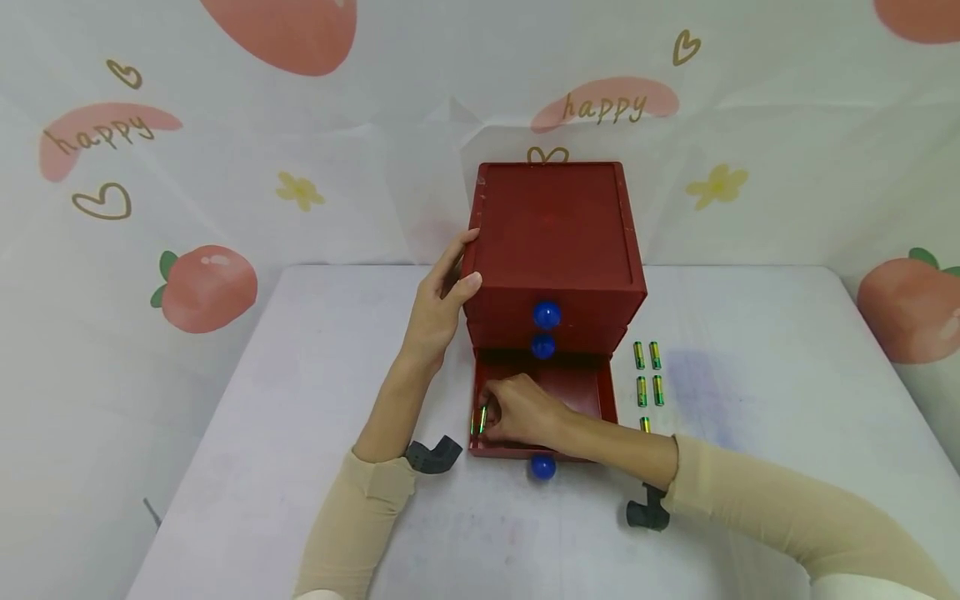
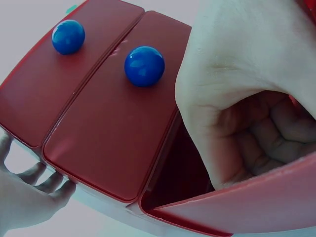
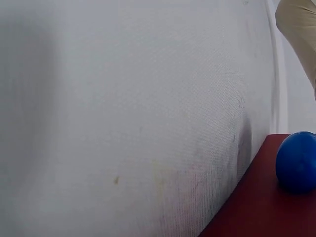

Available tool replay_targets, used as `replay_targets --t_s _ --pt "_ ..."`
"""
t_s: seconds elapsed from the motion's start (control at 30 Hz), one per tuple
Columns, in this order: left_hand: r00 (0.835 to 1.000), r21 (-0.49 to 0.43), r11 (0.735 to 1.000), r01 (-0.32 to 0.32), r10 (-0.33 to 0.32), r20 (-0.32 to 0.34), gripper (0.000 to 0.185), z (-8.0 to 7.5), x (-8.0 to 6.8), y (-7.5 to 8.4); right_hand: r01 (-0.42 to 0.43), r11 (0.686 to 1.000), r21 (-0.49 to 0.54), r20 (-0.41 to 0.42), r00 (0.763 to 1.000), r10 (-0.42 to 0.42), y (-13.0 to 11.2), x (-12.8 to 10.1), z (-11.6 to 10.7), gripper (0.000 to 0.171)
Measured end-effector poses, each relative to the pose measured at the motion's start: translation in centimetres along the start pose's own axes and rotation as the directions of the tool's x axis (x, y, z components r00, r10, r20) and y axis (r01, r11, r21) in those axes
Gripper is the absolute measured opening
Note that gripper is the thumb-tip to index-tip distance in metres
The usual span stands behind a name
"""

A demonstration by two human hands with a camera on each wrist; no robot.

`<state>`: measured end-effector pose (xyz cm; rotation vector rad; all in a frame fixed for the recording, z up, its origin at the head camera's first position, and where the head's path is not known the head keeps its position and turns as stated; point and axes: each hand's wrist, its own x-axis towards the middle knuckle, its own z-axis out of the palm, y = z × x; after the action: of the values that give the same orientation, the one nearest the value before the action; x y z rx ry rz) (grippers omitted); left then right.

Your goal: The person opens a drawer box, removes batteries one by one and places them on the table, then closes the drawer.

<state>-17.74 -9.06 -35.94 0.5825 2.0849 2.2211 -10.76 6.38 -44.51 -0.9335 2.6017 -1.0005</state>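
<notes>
A red three-drawer cabinet (image 1: 553,225) stands at the back of the table, its bottom drawer (image 1: 585,387) pulled out. My left hand (image 1: 437,312) rests against the cabinet's left side, fingers extended along the wall and thumb near the top front corner. Reaching into the open drawer, my right hand (image 1: 522,410) pinches a green-and-gold battery (image 1: 483,418) upright close to the left wall. In the left wrist view the right hand (image 2: 222,98) bends down over the drawer front (image 2: 247,202), which hides its fingertips and the battery.
Several more batteries (image 1: 642,391) lie in two columns right of the cabinet, the nearest partly covered by my right forearm. Blue round knobs (image 1: 547,315) stick out from the drawer fronts. A patterned cloth (image 1: 375,200) hangs behind the white table (image 1: 330,350).
</notes>
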Motion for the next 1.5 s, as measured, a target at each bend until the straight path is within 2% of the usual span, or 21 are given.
replay_targets --t_s 0.27,0.47,0.9,1.13,1.5 --pt "1.0 -0.014 1.0 -0.004 0.004 -0.001 0.053 0.0 0.0 0.1 -0.029 0.999 -0.028 -0.006 1.0 0.029 -0.3 0.2 0.3 0.043" --pt "1.0 -0.019 1.0 0.002 -0.002 -0.003 0.053 0.0 0.0 0.1 -0.038 0.997 -0.066 0.005 0.999 0.038 -0.3 0.3 0.4 0.039" --pt "1.0 -0.037 0.999 -0.007 0.007 -0.001 0.054 0.0 -0.1 0.0 -0.035 0.992 0.119 0.06 0.998 0.028 0.3 -0.3 -0.7 0.035" --pt "1.0 -0.047 0.999 -0.017 0.017 0.006 0.054 0.1 0.0 0.1 -0.061 0.981 0.183 0.042 0.998 0.055 0.3 -0.8 -1.7 0.036" --pt "1.0 -0.047 0.999 -0.016 0.016 0.005 0.054 0.0 0.0 0.0 -0.049 0.966 0.254 0.025 0.999 0.044 0.2 -2.3 -2.8 0.038"
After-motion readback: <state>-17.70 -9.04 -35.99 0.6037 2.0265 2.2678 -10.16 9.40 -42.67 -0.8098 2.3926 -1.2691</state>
